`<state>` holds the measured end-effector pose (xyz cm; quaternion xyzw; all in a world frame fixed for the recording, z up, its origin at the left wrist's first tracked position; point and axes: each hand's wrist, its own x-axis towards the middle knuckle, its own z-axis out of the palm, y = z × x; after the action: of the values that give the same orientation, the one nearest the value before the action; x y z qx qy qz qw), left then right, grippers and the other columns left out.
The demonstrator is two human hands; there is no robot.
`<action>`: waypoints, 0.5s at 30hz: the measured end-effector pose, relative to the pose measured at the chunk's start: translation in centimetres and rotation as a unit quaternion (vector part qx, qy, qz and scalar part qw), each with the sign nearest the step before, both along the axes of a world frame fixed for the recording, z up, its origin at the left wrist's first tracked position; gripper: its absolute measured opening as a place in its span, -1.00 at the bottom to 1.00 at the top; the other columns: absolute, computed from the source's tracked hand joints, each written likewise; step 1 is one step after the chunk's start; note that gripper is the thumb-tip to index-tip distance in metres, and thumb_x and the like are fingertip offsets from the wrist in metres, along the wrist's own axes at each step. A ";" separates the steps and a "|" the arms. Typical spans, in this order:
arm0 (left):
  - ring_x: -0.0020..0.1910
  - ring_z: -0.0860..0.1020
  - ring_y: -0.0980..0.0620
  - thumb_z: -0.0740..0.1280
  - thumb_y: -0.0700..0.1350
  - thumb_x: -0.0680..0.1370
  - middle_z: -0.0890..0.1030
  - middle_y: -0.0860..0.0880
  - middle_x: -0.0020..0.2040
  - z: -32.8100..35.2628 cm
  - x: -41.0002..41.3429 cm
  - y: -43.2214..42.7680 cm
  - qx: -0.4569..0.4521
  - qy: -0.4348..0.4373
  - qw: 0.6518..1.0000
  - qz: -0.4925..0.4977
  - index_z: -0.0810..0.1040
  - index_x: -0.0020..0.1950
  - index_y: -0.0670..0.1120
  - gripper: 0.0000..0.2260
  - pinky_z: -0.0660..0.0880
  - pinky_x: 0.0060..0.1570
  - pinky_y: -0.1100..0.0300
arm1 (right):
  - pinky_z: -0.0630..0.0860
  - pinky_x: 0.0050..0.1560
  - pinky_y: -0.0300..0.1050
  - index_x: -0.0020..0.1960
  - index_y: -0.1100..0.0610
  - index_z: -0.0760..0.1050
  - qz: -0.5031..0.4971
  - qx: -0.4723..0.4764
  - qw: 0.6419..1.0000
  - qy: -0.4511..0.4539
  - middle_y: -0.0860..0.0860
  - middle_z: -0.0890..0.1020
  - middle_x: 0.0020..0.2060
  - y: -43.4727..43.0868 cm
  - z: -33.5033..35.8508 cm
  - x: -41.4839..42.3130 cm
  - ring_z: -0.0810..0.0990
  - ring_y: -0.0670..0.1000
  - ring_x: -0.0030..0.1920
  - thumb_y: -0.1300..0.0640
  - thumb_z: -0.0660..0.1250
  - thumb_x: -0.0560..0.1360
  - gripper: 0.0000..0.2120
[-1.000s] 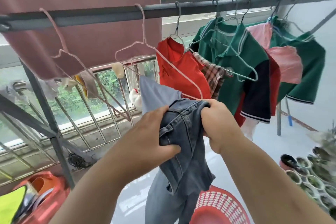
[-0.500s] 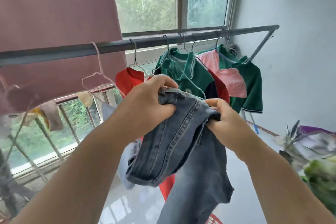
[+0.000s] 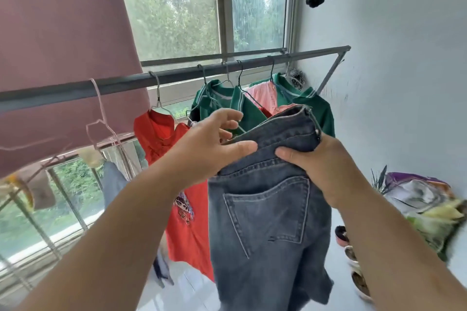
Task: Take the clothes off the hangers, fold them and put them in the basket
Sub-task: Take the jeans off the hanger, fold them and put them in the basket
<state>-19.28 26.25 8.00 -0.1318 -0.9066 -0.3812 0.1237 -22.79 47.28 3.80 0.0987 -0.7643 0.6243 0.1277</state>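
A pair of dark blue jeans (image 3: 265,222) hangs in front of me, back pocket facing me, legs dangling. My right hand (image 3: 318,169) grips the waistband at its right end. On the left end, my left hand (image 3: 212,146) has its thumb over the waistband, with the fingers loosely spread behind it. On the grey rail (image 3: 177,77) hang a red shirt (image 3: 182,184), green polo shirts (image 3: 252,108) and a pink top (image 3: 262,93). An empty pink hanger (image 3: 101,121) hangs further left. The basket is out of view.
A large maroon cloth (image 3: 63,45) drapes over the rail at left. A light blue garment (image 3: 113,182) hangs low by the window bars. Small pots (image 3: 353,260) and a colourful bundle with plants (image 3: 424,207) sit along the white wall at right.
The jeans have been raised and spread out flat, the back pocket now facing me. My hands moved apart along the waistband, and my view tilted upward, losing the red basket.
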 end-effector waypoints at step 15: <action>0.23 0.59 0.01 0.55 0.06 0.34 0.64 0.00 0.23 -2.8 -2.8 -2.0 0.400 -0.105 0.903 -0.114 0.51 0.31 -0.01 -0.43 0.51 0.20 0.06 | 0.58 0.15 0.07 -0.07 -0.09 0.67 0.042 0.002 0.993 0.106 -0.15 0.73 -0.11 -0.2 8.1 -1.0 0.70 -0.06 -0.03 -0.11 0.57 0.14 -0.63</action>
<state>-22.10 24.25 5.19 -0.1329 -0.6644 -0.7350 0.0259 -23.76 47.11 11.89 0.1969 -0.7430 0.6134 0.1816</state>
